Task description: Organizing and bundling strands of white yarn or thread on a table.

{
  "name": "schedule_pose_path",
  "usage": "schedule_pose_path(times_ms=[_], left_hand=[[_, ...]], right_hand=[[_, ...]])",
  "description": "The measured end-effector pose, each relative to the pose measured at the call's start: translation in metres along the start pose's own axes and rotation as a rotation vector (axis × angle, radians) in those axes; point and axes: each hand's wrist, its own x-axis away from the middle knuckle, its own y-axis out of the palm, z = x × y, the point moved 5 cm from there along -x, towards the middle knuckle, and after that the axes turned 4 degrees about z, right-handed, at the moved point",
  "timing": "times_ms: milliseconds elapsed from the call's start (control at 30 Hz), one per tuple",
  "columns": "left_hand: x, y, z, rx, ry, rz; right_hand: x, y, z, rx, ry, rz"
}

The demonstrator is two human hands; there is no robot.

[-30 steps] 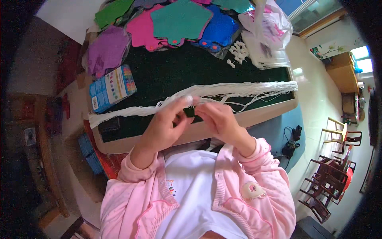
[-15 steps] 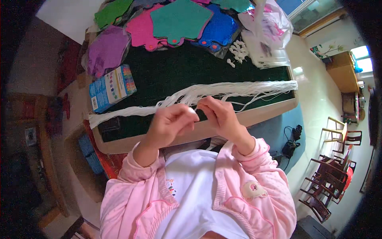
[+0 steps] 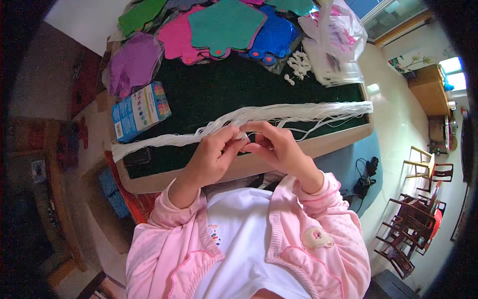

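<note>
Both hands meet over the near side of the table, fingertips almost together. Left hand (image 3: 213, 152) is curled, its thumb and forefinger pinched on a small white piece (image 3: 241, 135), which sits between the two hands and is mostly hidden by the fingers, so its shape is hard to make out. Right hand (image 3: 279, 147) is bent inward, forefinger reaching over beside the piece and thumb below it; whether it also grips the piece, I cannot tell. Just behind the fingers, a long bundle of white strands (image 3: 308, 110) runs across the table from left to right, gathered narrow at the left, with some loose strands spread out toward the right. Whether the hands touch the bundle cannot be seen.

Beneath it all is a dark green tabletop (image 3: 209, 94) with a pale rim (image 3: 331, 143). On the left, near the bundle, lies a blue and white box (image 3: 141, 112), tilted in the view. Beyond it, along the far side, are a purple felt piece (image 3: 134, 65), a pink one (image 3: 175, 37), a teal one (image 3: 226, 26) on top, and a blue one (image 3: 275, 34). To the right of these lie small white knotted bits (image 3: 298, 66), beside a clear plastic bag (image 3: 346, 32) with pink markings. Off the table to the right, a black cable (image 3: 366, 179) rests on a blue-grey surface, and dark wooden chairs (image 3: 411, 219) stand well apart
</note>
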Motion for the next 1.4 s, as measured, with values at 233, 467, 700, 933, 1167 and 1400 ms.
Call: schedule_pose_path(times_ms=[233, 467, 700, 933, 1167, 1400], left_hand=[[-0.001, 0.001, 0.01, 0.182, -0.103, -0.045], [-0.003, -0.001, 0.012, 0.069, 0.027, 0.02], [0.001, 0.008, 0.002, 0.136, -0.142, 0.169], [-0.002, 0.011, 0.004, 0.075, -0.133, 0.195], [-0.001, 0.014, -0.006, 0.435, -0.153, 0.337], [-0.011, 0.0, -0.042, 0.687, -0.427, 0.155]], right_hand=[[0.006, 0.003, 0.007, -0.116, 0.032, 0.069], [0.003, -0.001, 0.0, -0.051, -0.06, 0.073], [0.001, 0.0, 0.003, 0.001, -0.066, 0.034], [0.0, 0.0, 0.005, 0.024, -0.152, 0.086], [-0.003, -0.001, 0.001, 0.025, -0.145, -0.034], [0.0, -0.012, -0.008, 0.223, -0.324, -0.026]])
